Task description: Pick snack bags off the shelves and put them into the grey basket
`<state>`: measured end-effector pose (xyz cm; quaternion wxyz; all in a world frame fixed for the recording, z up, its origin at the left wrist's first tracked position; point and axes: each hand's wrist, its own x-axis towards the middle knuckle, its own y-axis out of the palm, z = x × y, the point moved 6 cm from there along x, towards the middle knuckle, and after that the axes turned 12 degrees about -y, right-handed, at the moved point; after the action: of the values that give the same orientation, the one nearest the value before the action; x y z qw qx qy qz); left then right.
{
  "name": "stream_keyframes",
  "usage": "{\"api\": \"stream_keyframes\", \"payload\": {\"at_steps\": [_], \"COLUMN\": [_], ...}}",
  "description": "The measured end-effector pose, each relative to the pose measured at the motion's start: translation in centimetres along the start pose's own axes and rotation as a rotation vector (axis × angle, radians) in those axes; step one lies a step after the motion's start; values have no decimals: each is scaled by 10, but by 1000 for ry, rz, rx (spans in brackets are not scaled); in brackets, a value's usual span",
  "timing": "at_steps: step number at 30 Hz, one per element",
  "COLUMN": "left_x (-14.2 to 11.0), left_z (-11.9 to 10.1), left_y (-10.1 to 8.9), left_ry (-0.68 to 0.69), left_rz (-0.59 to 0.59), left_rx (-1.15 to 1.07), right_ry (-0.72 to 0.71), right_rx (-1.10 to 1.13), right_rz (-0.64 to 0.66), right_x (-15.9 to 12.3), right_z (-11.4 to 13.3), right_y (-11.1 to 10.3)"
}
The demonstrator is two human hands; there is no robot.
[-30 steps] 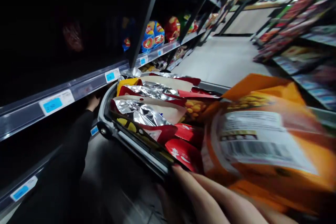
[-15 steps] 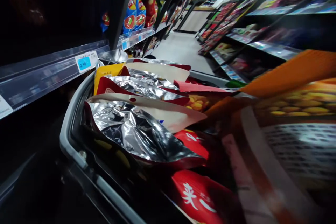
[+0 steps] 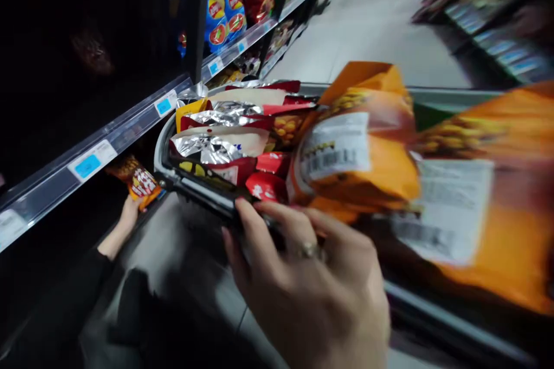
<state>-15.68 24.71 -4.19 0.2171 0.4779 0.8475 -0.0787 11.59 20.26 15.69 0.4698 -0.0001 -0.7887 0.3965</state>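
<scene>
My right hand (image 3: 307,277), with a ring on one finger, is closed on an orange snack bag (image 3: 359,150) that shows a white barcode label, lifted over the grey basket (image 3: 162,150). The basket is packed with red, silver and orange snack bags (image 3: 225,147). My left hand (image 3: 127,213), in a black sleeve, reaches low under the dark shelf and grips a small orange-and-red snack pack (image 3: 138,179). A second orange bag (image 3: 485,196) lies blurred at the right of the basket.
A dark shelf rail with blue price tags (image 3: 89,164) runs along the left. Blue and red chip bags (image 3: 225,14) stand on the shelf beyond. The pale aisle floor (image 3: 367,34) stretches ahead, and more stocked shelves (image 3: 489,6) line the right side.
My view swung back down and away from the basket. My right hand now shows gripping the orange bag, and my left hand has come out from under the shelf holding a small pack.
</scene>
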Motion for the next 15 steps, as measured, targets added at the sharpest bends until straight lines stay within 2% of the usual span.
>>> {"api": "stream_keyframes", "payload": {"at_steps": [2, 3, 4, 6, 8, 10, 12, 15], "left_x": [-54, -83, -112, -163, -204, -234, -253, -269], "left_z": [16, 24, 30, 35, 26, 6, -16, -34], "left_y": [-12, -16, -19, -19, -13, -5, 3, 16], "left_ry": [-30, -45, -55, -60, -12, 72, 159, 164], "left_rz": [94, 155, 215, 334, 455, 545, 572, 539], "left_rx": [34, 48, 59, 80, 133, 196, 234, 200], "right_ry": [-1, 5, 40, 185, 400, 575, 678, 768], "right_rx": [189, 317, 450, 757, 1150, 1594, 1917, 2075], "right_rz": [-161, -185, -152, 42, 232, 260, 185, 72], "right_x": [1, 1, 1, -2, -9, -11, -9, -6], "right_z": [5, 10, 16, 31, 49, 63, 70, 71], "right_y": [-12, -13, -10, 4, 16, 13, 1, -13]}}
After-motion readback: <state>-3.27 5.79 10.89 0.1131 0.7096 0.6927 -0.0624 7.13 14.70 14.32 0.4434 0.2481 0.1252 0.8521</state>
